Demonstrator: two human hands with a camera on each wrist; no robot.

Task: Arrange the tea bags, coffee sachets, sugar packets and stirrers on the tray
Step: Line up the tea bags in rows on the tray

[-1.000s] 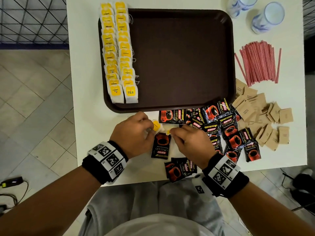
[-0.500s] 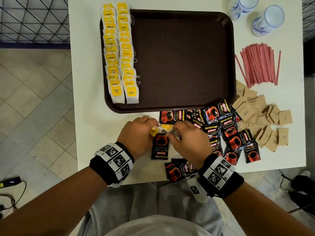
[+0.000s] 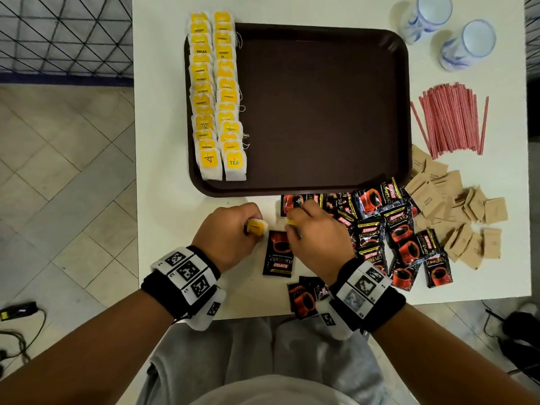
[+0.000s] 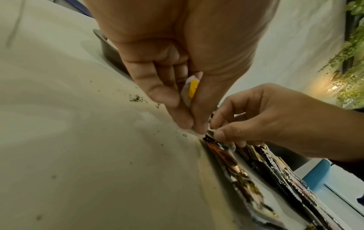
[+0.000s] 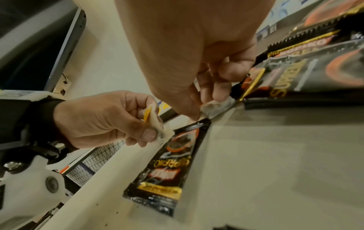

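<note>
My left hand (image 3: 247, 223) pinches a yellow-labelled tea bag (image 3: 256, 227) just off the white table, below the tray's near edge. In the left wrist view this tea bag (image 4: 190, 91) stands between thumb and fingers. My right hand (image 3: 301, 226) pinches a second tea bag (image 5: 216, 107) beside it, low on the table. A brown tray (image 3: 321, 112) holds two columns of tea bags (image 3: 217, 95) along its left side. Black coffee sachets (image 3: 397, 229) lie heaped to the right of my hands, and one sachet (image 3: 277, 254) lies between them.
Brown sugar packets (image 3: 467, 217) are scattered at the right edge of the table. Red stirrers (image 3: 451, 121) lie in a bundle to the right of the tray. Two blue-and-white cups (image 3: 464, 45) stand at the far right corner. Tea crumbs (image 4: 135, 98) dot the table.
My hands were close together over the two tea bags. They have drawn slightly apart, each holding one; the left has shifted a little to the left.
</note>
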